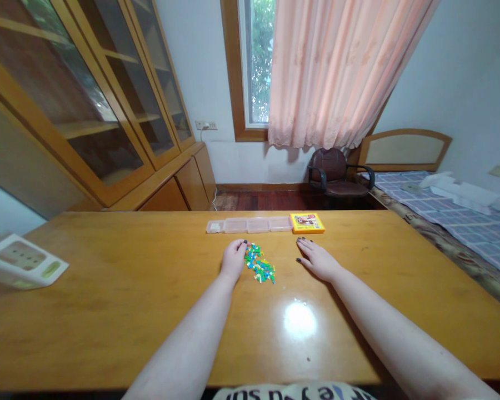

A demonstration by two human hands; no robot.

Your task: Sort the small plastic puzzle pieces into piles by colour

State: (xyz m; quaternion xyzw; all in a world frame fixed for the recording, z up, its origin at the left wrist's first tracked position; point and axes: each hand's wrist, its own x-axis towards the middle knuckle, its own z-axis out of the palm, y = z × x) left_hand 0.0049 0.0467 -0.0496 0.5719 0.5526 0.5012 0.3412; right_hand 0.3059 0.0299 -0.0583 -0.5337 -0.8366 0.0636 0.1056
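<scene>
Here, your left hand (233, 258) sits at the edge of a heap of small, bright bricks (261, 266)

Beyond your lettered shirt (291, 392), your bare forearms stretch across a glossy wooden table (108, 311). The heap of green, blue, yellow and white pieces lies on the tabletop between your hands, closer to the left one. Your left hand curls at the heap's upper left edge, thumb and fingers drawn together; whether they pinch a brick, one cannot tell. Your right hand (319, 262) rests released, palm down with the fingers extended, well apart from the pieces. A white box (23, 261) stands at far left. Past your hands, a row of translucent trays (246, 225) runs toward the far edge of the table, with a yellow box (307, 223) at its right end. Farther off are a glass-fronted cabinet (162, 155) on your left, a bed (462, 216) on your right, a dark armchair (335, 175) and a pink curtain (337, 72) partly covering the window (261, 61).
</scene>
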